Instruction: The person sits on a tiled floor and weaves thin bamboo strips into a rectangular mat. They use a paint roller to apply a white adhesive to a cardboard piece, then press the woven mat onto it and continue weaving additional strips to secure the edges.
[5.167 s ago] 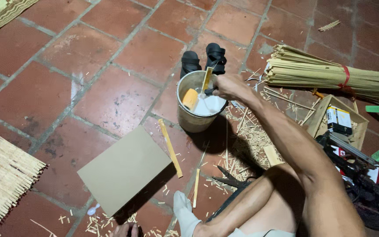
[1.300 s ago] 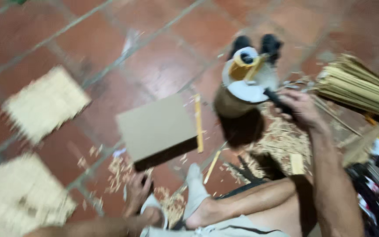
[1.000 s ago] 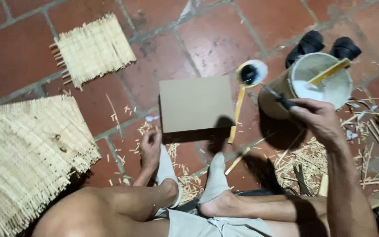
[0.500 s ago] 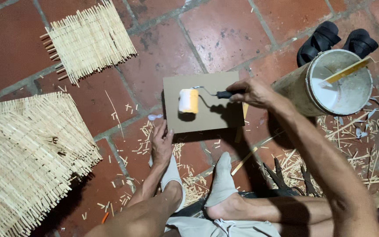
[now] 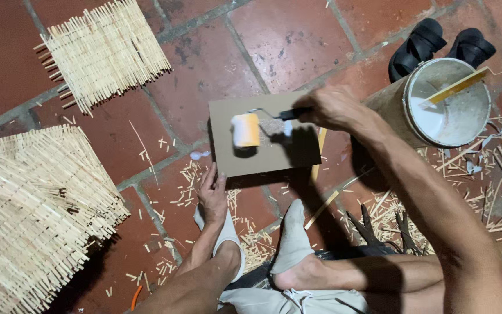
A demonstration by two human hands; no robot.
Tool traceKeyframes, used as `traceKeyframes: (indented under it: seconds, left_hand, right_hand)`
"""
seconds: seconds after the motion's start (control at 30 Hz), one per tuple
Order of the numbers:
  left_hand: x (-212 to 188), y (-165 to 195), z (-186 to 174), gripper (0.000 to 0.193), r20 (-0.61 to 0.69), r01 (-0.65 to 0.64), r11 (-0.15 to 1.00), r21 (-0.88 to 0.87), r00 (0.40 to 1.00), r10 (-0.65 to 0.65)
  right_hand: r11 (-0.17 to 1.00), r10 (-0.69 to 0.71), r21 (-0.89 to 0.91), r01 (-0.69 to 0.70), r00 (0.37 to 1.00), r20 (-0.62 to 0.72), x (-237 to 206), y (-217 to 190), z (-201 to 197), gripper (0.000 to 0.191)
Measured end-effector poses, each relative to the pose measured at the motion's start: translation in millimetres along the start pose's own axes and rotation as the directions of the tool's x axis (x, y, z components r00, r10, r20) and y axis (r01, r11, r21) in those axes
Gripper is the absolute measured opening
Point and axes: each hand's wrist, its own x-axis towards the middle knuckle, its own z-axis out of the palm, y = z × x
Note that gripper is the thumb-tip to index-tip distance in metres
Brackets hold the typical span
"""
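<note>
Two hands share the work: the right hand (image 5: 332, 107) has its fingers wrapped around the black handle of a roller (image 5: 246, 130), held low so the drum sits on the board (image 5: 262, 136), while the left hand (image 5: 212, 195), fingers together and flat, rests on the floor (image 5: 297, 35) just near of the board's near edge, seemingly to steady it. The board lies flat on the floor in mid-scene; the roller's handle runs left-right, its drum axis near-far. The bucket (image 5: 445, 102) stands close at right, within reach.
</note>
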Motion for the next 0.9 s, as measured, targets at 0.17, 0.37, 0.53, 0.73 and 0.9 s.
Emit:
traceKeyframes:
  seconds: [0.17, 0.37, 0.53, 0.73, 0.9]
  left_hand:
    - [-1, 2, -2, 0.049, 0.009, 0.158, 0.981, -0.115, 0.987, -0.158]
    - [-2, -13, -2, 0.045, -0.039, -0.118, 0.992, 0.054, 0.992, 0.120]
    - [1, -23, 1, 0.045, -0.039, -0.096, 0.991, 0.093, 0.994, 0.100]
    - [3, -18, 3, 0.045, -0.037, -0.058, 0.995, 0.075, 0.997, 0.061]
    - [4, -11, 0, 0.046, -0.017, -0.043, 0.994, 0.100, 0.999, 0.045]
  right_hand:
    - [0.954, 0.170, -0.281, -0.102, 0.958, 0.230, 17, -1, -13, 0.029]
    - [0.888, 0.276, -0.409, -0.210, 0.955, 0.110, -31, 58, -43, 0.031]
    - [0.929, 0.224, -0.312, -0.197, 0.973, 0.052, -21, 57, -42, 0.032]
    - [0.994, -0.108, 0.010, 0.109, 0.990, -0.087, 51, 2, -19, 0.034]
    - [0.985, -0.058, -0.161, 0.057, 0.998, 0.001, 69, 9, -20, 0.029]
